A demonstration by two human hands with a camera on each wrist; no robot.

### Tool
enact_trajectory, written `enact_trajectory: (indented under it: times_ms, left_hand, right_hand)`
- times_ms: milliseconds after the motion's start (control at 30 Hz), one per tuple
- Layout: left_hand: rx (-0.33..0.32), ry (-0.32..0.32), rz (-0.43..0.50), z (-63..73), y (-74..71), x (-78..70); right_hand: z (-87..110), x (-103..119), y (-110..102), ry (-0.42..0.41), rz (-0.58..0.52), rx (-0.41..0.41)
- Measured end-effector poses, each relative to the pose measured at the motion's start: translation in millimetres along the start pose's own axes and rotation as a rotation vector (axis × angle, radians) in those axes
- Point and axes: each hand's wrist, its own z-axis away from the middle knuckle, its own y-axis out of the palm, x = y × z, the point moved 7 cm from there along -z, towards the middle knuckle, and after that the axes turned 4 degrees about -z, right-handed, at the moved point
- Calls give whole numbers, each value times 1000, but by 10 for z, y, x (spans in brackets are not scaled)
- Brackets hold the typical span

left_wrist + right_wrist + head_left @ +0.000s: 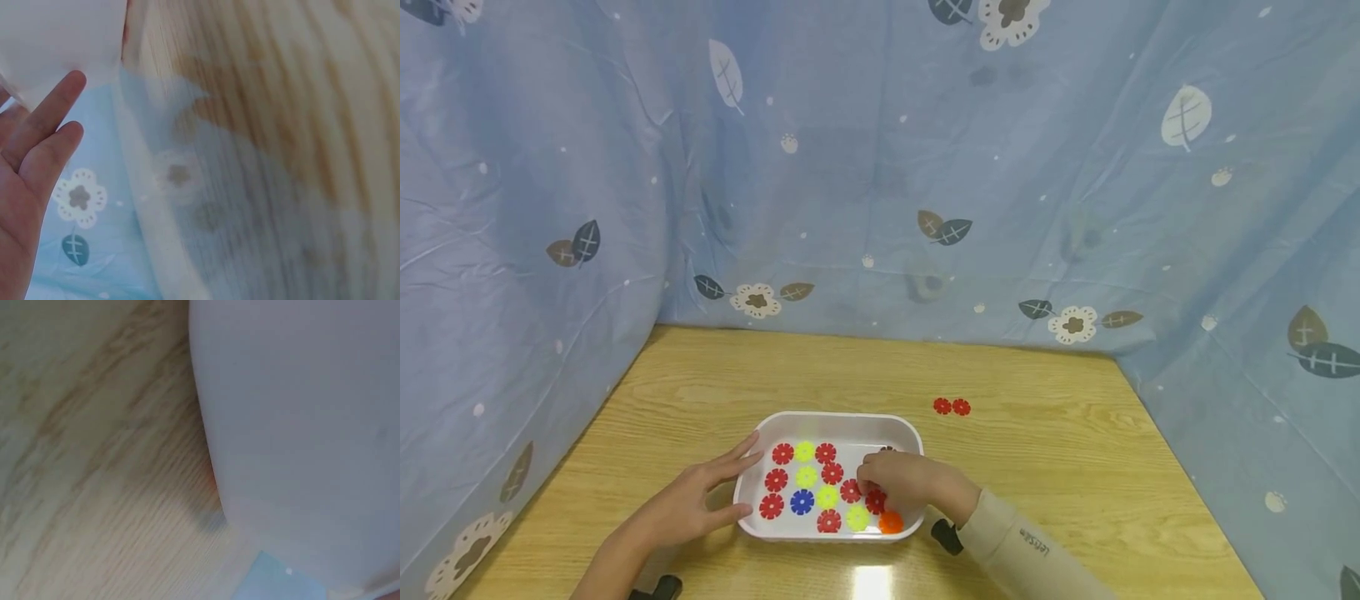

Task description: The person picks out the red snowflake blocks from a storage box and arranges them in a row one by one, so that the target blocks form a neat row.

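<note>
In the head view a white tray (820, 535) holds several slotted plastic discs, among them red discs (777, 479), yellow discs (806, 477), a blue disc (802, 502) and an orange disc (891, 522). My left hand (700, 496) rests its fairly straight fingers against the tray's left end; the left wrist view has its fingers (47, 122) by the outer wall. Inside the tray's right part, my right hand (898, 479) reaches down with bent fingers beside a red disc (851, 490). Whether those fingertips pinch a disc is hidden. The right wrist view is mostly the tray's outer wall (300, 425).
Two red discs (952, 406) lie side by side on the wooden table (1037, 450), behind and right of the tray. A blue patterned curtain (880, 167) borders the table at the back and both sides. A dark strap piece (947, 537) shows at the right wrist.
</note>
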Motion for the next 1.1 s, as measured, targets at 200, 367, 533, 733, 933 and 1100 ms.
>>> enact_trajectory:
  times_ms: [200,367,533,733,933,1100]
  left_hand:
    - [-9,-5,-20,-18,-43,-10]
    - [-8,-3,-16,-31,-59,-13]
    - [4,-12,0,-32,-44,3]
    - [19,-25,13,-21,-4,14]
    - [21,-34,10,-3,18,16]
    - [14,-22,-2,5,11,4]
  right_hand:
    - [-21,-1,-31,4,42,-27]
    - [-42,-21,-19,23,48,-13]
    - [-39,-25,-5,37,31,-5]
    - [-28,-17,29,36,26,7]
    - [-20,3,58,18,28,18]
    - [-24,12,66,-5,10,24]
